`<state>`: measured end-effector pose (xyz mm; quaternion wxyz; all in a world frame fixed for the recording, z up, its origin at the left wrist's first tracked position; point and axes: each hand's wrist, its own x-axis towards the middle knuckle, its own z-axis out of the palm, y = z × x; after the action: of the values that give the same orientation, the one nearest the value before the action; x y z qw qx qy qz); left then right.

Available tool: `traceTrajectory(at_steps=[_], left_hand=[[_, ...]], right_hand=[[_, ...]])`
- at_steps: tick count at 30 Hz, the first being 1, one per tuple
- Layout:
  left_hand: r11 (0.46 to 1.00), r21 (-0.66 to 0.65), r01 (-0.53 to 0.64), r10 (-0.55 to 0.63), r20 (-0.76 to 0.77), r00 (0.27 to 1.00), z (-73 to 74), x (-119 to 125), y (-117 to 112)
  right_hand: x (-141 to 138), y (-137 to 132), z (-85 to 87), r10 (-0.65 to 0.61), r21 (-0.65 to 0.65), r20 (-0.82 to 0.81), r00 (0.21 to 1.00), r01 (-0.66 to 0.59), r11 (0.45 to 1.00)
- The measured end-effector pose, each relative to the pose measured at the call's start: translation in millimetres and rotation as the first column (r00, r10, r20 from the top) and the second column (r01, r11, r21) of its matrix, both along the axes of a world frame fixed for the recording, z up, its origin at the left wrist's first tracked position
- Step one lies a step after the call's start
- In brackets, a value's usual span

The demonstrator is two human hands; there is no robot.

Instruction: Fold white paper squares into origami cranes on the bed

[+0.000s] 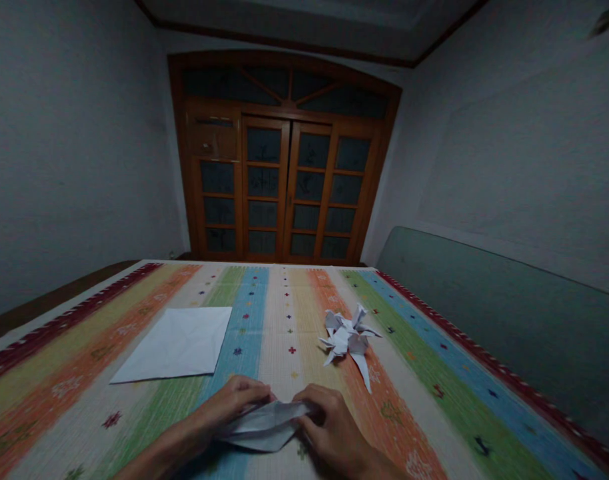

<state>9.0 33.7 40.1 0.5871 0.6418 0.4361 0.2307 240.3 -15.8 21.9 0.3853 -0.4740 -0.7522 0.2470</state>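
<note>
While the left hand [229, 403] and right hand [327, 423] pinch narrowly the folded paper [264, 427] by the striped cloth's [434, 400] near edge, one origami figure [347, 340] lies finished, one white sheet [174, 343] still unfolded.

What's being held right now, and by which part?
A folded white paper, held with both hands: the left hand on its upper edge, the right hand at its narrow right end.

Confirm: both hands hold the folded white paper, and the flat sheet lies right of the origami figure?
No: the flat white sheet lies left of the origami figure, not right, as the head view shows. The rest stands: the left hand and right hand both hold the folded white paper.
</note>
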Motion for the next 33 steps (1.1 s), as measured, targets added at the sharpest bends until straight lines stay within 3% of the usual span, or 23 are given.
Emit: traceTrajectory(at_steps=[6, 12, 17, 23, 27, 33], left_hand=[[0.998, 0.038, 0.049, -0.046, -0.068, 0.997, -2.3, -4.9, -2.9], [0.979, 0.174, -0.111, 0.14, -0.169, 0.976, -16.1, -4.0, -2.2], [0.97, 0.238, -0.044, 0.091, -0.188, 0.978, -13.3, -1.2, -2.6], [0.846, 0.522, 0.106, 0.067, -0.301, 0.951, -8.2, 1.5, -11.2], [0.786, 0.606, 0.122, 0.111, -0.332, 0.937, -8.5, 2.4, -16.1], [0.777, 0.617, 0.124, 0.104, -0.32, 0.942, -12.7, 3.8, -15.1]], right_hand=[[-0.4, 6.6, -6.6, -0.079, -0.195, -0.059, 0.995, 0.066, 0.979], [0.9, 6.8, -12.4, -0.048, -0.165, 0.018, 0.999, 0.051, 0.985], [2.4, 5.4, -13.4, -0.043, -0.125, 0.042, 0.998, 0.048, 0.991], [1.3, 0.4, -7.9, -0.001, 0.005, 0.108, 0.994, 0.0, 1.0], [1.6, -1.3, -3.6, 0.018, -0.039, 0.135, 0.991, -0.013, 0.999], [1.6, 2.1, -2.4, 0.03, -0.052, 0.152, 0.988, -0.022, 0.998]])
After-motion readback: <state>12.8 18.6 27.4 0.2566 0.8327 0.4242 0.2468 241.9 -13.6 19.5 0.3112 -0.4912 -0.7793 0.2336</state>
